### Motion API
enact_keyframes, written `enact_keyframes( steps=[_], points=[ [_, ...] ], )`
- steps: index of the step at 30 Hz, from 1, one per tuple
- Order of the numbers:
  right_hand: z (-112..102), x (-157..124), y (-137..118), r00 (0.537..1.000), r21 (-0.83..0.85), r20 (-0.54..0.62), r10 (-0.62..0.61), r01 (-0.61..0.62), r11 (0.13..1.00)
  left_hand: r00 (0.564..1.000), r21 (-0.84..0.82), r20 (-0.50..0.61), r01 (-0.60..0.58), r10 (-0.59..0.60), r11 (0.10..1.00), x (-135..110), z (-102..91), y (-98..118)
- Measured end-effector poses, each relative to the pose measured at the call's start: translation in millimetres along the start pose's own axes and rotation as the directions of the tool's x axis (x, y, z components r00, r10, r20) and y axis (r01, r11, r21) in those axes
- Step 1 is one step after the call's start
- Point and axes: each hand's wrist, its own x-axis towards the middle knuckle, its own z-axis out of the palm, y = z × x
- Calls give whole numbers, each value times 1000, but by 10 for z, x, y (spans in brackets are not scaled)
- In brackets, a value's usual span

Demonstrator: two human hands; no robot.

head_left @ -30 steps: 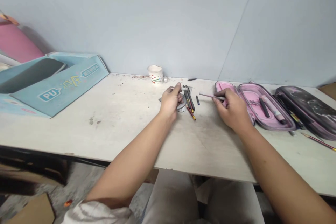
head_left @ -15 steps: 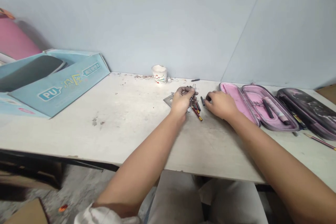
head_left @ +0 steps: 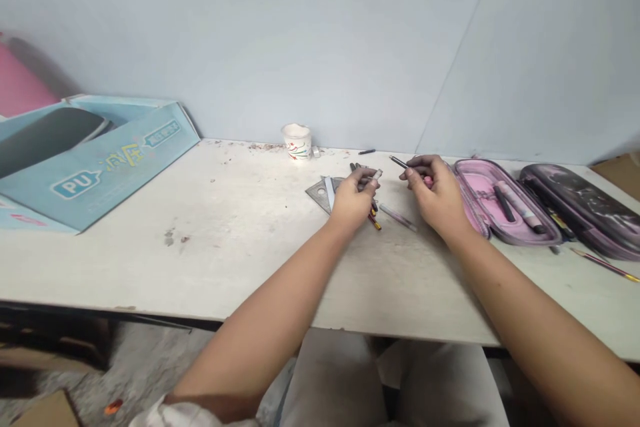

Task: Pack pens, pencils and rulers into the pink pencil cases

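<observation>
My left hand (head_left: 354, 195) is closed, pinching a small pale, translucent piece (head_left: 377, 174) whose kind I cannot make out. Between the thumb and fingers of my right hand (head_left: 436, 192) is a slim dark pen (head_left: 399, 161), its tip pointing left towards my left hand. A clear-barrelled pen (head_left: 398, 217) lies on the table between the hands. Pencils (head_left: 374, 220) with yellow-banded ends stick out under my left hand, partly hidden. Beside that hand lie a grey set square (head_left: 317, 195) and a white strip (head_left: 329, 191).
An opened pink pencil case (head_left: 523, 232) holding markers lies right of my right hand, beside a dark closed case (head_left: 583, 203) and a pencil (head_left: 607, 265). At the back stand a paper cup (head_left: 297, 143) and a short dark stick (head_left: 367, 151). A blue box (head_left: 120, 167) occupies the left.
My right hand has risen from the table with the dark pen in its fingers. The clear-barrelled pen now shows between the hands. The view has shifted slightly right.
</observation>
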Motion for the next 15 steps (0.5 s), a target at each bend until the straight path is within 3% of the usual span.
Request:
enact_keyframes(
  steps=[3,6,10,13,15],
  points=[
    [-34,-59,-23,997,-15,60,-43,44,999,1000,82,13,-26,25,996,16,-11,-49],
    [-69,-52,-11,987,-130,137,-83,101,986,999,179,15,-51,50,983,18,-47,-54],
    [-115,-28,14,973,-279,182,-144,191,941,976,436,113,-217,186,874,-47,-70,11],
    [-104,-46,-3,982,-244,125,-142,169,955,931,510,262,-357,254,783,-133,-27,77],
    [-75,-69,-25,993,-181,25,-114,117,977,919,488,309,-375,246,788,-181,16,106]
  ],
)
